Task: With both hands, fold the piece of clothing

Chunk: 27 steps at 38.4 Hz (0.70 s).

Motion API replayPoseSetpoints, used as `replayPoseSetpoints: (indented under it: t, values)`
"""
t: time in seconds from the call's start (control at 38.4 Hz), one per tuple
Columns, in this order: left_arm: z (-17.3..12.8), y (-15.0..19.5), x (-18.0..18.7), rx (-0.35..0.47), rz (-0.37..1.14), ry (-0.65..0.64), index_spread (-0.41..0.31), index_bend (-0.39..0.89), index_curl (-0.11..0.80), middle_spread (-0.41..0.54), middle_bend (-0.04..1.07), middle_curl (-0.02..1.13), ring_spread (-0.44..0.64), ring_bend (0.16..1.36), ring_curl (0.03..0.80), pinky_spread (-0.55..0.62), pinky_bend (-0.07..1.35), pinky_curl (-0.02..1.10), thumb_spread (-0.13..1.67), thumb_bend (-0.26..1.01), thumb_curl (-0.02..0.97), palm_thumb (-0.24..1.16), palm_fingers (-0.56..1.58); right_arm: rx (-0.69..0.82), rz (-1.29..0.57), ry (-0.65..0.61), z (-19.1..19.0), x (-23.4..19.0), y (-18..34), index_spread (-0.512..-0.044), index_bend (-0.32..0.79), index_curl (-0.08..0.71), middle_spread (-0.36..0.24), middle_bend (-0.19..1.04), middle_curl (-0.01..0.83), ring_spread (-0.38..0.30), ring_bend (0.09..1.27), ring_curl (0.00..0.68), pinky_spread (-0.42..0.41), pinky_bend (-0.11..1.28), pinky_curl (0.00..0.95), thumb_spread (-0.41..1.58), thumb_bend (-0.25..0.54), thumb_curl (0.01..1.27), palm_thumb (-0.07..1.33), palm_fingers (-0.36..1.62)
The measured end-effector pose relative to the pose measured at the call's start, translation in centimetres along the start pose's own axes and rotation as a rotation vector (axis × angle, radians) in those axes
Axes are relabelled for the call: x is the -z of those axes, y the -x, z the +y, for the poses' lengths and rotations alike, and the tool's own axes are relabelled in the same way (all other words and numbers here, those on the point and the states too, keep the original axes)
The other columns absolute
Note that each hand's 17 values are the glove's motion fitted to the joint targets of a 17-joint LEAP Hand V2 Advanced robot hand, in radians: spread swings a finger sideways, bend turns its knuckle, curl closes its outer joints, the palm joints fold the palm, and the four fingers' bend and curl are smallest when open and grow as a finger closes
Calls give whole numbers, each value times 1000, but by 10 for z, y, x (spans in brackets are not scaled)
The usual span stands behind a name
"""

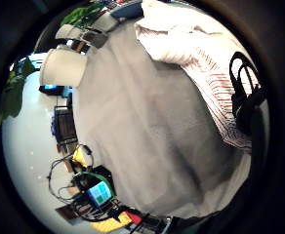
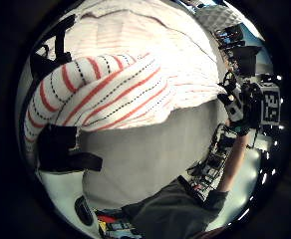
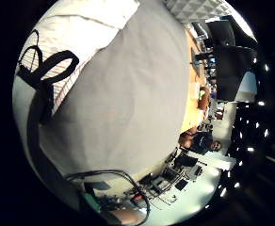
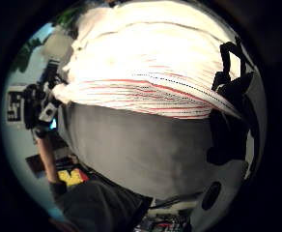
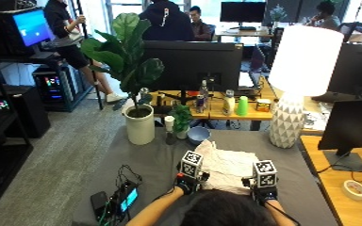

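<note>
Garment [image 5: 228,165]: soft woven cloth, white with thin red stripes and dotted dark lines, rumpled and matt. Table cover [image 5: 152,157]: grey cloth, matt, faintly napped. Lamp base [image 5: 285,121]: white, faceted, slightly glossy. Plant pot [image 5: 139,125]: smooth and white.

A white piece of clothing [image 5: 229,165] with thin red stripes and dotted dark lines lies bunched on the grey worktop [image 5: 150,155], near its front edge. One striped edge is lifted and rolled over, while the rest spreads rumpled behind it.
</note>
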<state>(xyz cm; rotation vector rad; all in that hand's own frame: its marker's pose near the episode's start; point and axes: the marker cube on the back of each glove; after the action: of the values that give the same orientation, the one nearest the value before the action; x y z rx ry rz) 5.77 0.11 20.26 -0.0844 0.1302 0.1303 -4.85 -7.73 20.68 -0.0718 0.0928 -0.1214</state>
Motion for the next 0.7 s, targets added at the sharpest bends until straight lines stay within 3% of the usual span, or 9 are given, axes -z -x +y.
replayPoseSetpoints:
  t: [0.08, 0.16, 0.29, 0.39, 0.47, 0.55, 0.62, 0.7]
  values:
    - [-5, 7, 11, -15, -31, 5, -231, 188, 324, -228, 437, 397, -270, 612, 329, -281, 539, 393, 1150, 195, 299, 522, 1228, 14, 16, -11, 7, 21, 0, -261, 169, 246, -113, 339, 424, -179, 642, 422, -221, 544, 403, 1075, 230, 339, 995, 1311]
    - [8, 7, 38, -47, -47, 35, -252, 202, 347, -261, 451, 423, -304, 606, 348, -315, 520, 402, 1175, 194, 299, 548, 1241, 31, 35, 17, 18, 44, 1, -254, 170, 268, -117, 353, 436, -186, 653, 434, -239, 563, 416, 1070, 225, 343, 1018, 1318]
    - [34, 5, 97, -114, -65, 61, -275, 201, 374, -296, 453, 443, -337, 596, 367, -344, 494, 408, 1204, 183, 296, 577, 1243, 51, 69, 54, 37, 98, -1, -247, 167, 295, -128, 367, 449, -192, 667, 446, -257, 574, 429, 1063, 202, 342, 1031, 1311]
    - [48, 6, 148, -114, -97, 37, -286, 189, 390, -313, 454, 457, -351, 611, 383, -357, 474, 412, 1227, 173, 297, 593, 1256, 36, 76, 25, 48, 153, -3, -243, 173, 316, -133, 373, 457, -199, 671, 451, -266, 577, 435, 1062, 185, 341, 1041, 1310]
    - [38, 9, 172, -71, -117, 25, -293, 189, 402, -319, 458, 466, -355, 619, 394, -364, 454, 413, 1242, 166, 299, 603, 1260, 5, 80, -18, 40, 184, -4, -242, 172, 327, -136, 378, 461, -202, 674, 454, -269, 577, 438, 1061, 174, 341, 1048, 1309]
    - [8, 14, 179, 24, -150, 15, -297, 188, 411, -326, 459, 474, -359, 622, 403, -367, 443, 414, 1248, 151, 304, 603, 1257, -61, 106, -48, 11, 195, -6, -241, 170, 337, -137, 385, 466, -204, 676, 456, -268, 578, 441, 1060, 162, 341, 1056, 1307]
    - [-30, 18, 162, 124, -195, 39, -300, 186, 419, -331, 468, 483, -361, 627, 411, -363, 419, 414, 1251, 139, 310, 608, 1254, -126, 110, -58, -36, 177, -9, -241, 168, 345, -139, 388, 470, -204, 681, 459, -266, 579, 444, 1060, 151, 341, 1063, 1304]
    - [-36, 16, 147, 207, -205, 125, -302, 186, 427, -334, 470, 490, -363, 627, 417, -361, 404, 416, 1253, 126, 315, 613, 1251, -171, 77, -62, -68, 152, -3, -240, 167, 352, -141, 392, 474, -204, 685, 460, -266, 577, 446, 1061, 140, 341, 1070, 1300]
